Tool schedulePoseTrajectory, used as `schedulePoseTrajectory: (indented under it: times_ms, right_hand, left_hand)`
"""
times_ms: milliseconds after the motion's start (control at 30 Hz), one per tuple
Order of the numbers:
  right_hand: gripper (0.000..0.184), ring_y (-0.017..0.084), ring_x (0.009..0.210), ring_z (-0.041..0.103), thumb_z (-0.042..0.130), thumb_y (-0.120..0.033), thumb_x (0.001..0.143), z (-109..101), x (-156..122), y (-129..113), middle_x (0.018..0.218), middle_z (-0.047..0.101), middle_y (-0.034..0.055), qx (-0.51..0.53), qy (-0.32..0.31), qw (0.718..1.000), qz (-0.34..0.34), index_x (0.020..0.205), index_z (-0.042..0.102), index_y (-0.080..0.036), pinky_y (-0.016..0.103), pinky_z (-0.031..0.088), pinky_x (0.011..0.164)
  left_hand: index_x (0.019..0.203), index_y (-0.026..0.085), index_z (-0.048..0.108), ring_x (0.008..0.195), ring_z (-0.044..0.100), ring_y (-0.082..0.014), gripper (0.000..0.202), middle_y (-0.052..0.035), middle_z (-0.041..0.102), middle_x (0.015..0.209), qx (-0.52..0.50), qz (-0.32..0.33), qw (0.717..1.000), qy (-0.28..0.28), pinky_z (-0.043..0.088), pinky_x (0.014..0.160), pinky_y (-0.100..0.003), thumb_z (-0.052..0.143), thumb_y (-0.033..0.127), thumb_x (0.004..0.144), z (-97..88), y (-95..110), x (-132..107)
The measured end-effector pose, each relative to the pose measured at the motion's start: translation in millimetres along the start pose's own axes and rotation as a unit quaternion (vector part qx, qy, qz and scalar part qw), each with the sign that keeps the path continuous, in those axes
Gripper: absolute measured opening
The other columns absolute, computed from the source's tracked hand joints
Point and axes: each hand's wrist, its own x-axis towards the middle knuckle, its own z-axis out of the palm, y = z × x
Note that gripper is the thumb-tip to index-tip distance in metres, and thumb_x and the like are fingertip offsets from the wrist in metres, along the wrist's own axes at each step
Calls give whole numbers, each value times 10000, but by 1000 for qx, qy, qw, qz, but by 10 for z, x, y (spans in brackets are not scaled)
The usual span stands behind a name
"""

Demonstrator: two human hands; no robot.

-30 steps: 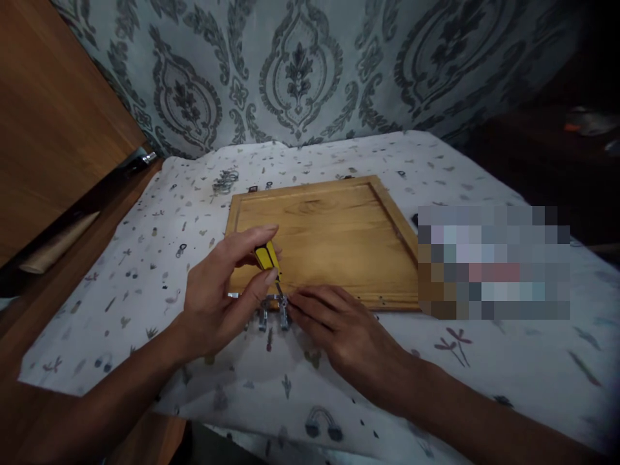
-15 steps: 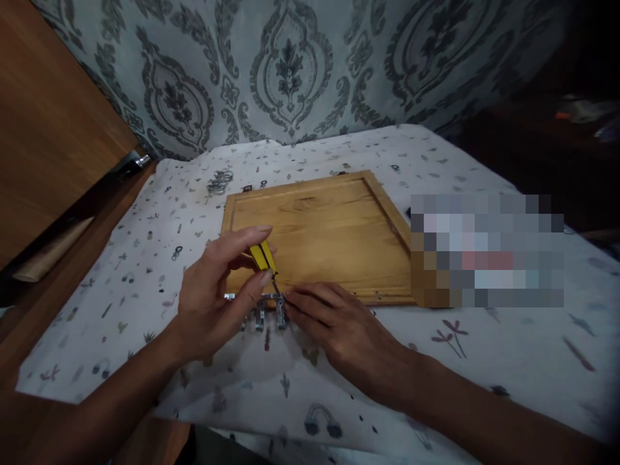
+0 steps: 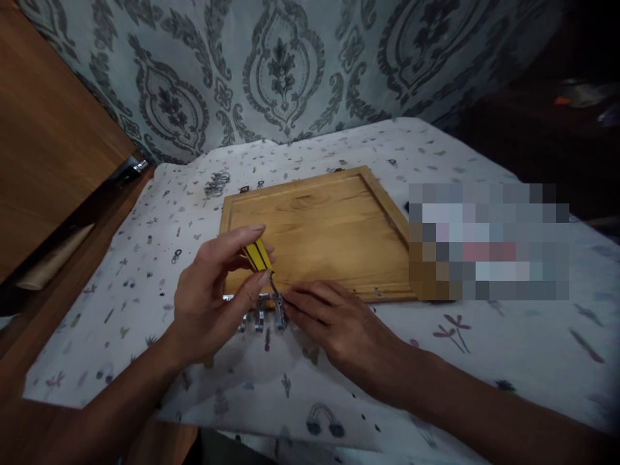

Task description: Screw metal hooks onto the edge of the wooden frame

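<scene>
My left hand is closed round the yellow-and-black handle of a small screwdriver, thumb and fingers pinching it. The tilted shaft reaches down to a silver metal hook at the near edge of a wooden board. My right hand lies low over that edge, its fingers pressed together, with the fingertips against the right side of the same hook. Just left of it hangs another metal hook; further ones are partly hidden behind my left hand.
Several loose metal hooks lie in a pile behind the board's left corner. A blurred-out object is at the board's right. The patterned white tablecloth covers the table; a wooden panel rises at the left.
The screwdriver handle has turned a little in my left hand. The view has shifted slightly; my right hand keeps its place at the hook.
</scene>
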Motion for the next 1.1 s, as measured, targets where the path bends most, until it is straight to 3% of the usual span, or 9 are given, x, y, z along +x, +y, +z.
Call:
schedulePoseTrajectory:
  times_ms: [267, 833, 967, 1100]
  right_hand:
    - [298, 242, 1018, 643, 435, -73, 957, -11, 11, -2, 1085, 754, 122, -13, 2, 1000, 3, 1052, 717, -84, 386, 563, 869]
    - [281, 238, 987, 648, 449, -77, 956, -28, 23, -1, 1095, 745, 130, -5, -17, 1000, 3, 1072, 703, -100, 401, 570, 854]
    - [260, 254, 1029, 638, 488, -73, 935, -4, 2, 4, 1121, 733, 143, -2, -16, 1000, 4, 1097, 691, -96, 417, 561, 869]
    - [271, 251, 1073, 623, 504, -84, 930, 8, -13, 7, 1157, 726, 129, -11, -28, 1000, 5, 1124, 689, -124, 420, 550, 898]
  left_hand:
    - [1310, 292, 541, 960, 686, -165, 498, -44, 630, 1121, -44, -16, 998, 50, 648, 824, -333, 641, 72, 875, -18, 128, 57]
    - [1318, 247, 543, 1002, 689, -192, 576, -71, 627, 1159, -39, -7, 999, 6, 642, 835, -345, 665, -8, 816, -27, 113, -9]
    - [1315, 277, 534, 1010, 681, -185, 564, -75, 593, 1252, -38, -5, 999, -6, 640, 842, -348, 668, 26, 828, -45, 71, -18]
    - [1284, 302, 558, 983, 647, -184, 518, -59, 628, 1176, -26, 24, 999, 1, 626, 792, -351, 728, 133, 825, -55, 33, 14]
